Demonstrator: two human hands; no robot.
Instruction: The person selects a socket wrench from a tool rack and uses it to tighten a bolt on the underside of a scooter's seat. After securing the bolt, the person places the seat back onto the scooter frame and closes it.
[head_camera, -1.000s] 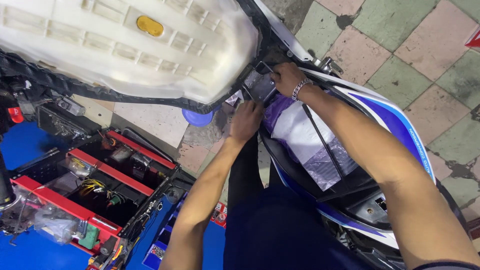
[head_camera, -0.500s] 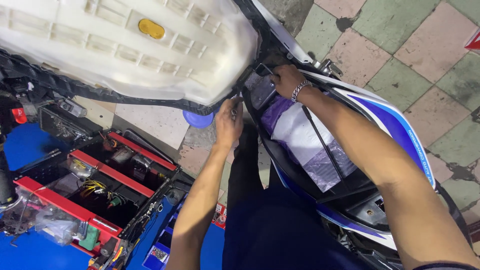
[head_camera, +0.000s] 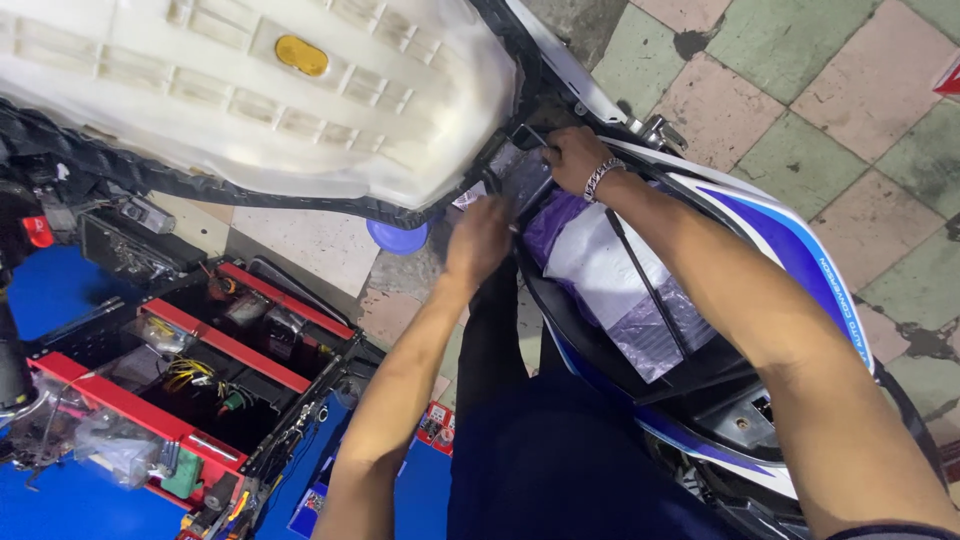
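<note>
A scooter stands with its seat (head_camera: 250, 90) lifted, the seat's white ribbed underside facing me. Below it the open storage compartment (head_camera: 700, 370) holds purple and white plastic bags (head_camera: 610, 270). My right hand (head_camera: 572, 158), with a metal bracelet at the wrist, is closed around a thin dark tool (head_camera: 533, 136) at the seat hinge at the compartment's front. My left hand (head_camera: 480, 238) reaches to the same spot just below. Its fingers are curled against the hinge area and hidden from me. The blue and white side panel (head_camera: 800, 260) runs along the right.
An open red tiered toolbox (head_camera: 200, 360) full of small parts and wires stands at the lower left on a blue surface (head_camera: 60, 500). A round blue cap (head_camera: 397, 238) lies on the tiled floor (head_camera: 830, 110). My dark trouser legs (head_camera: 540, 450) fill the bottom centre.
My left hand shifted a little left, then came back up to the hinge. My right hand stayed at the hinge.
</note>
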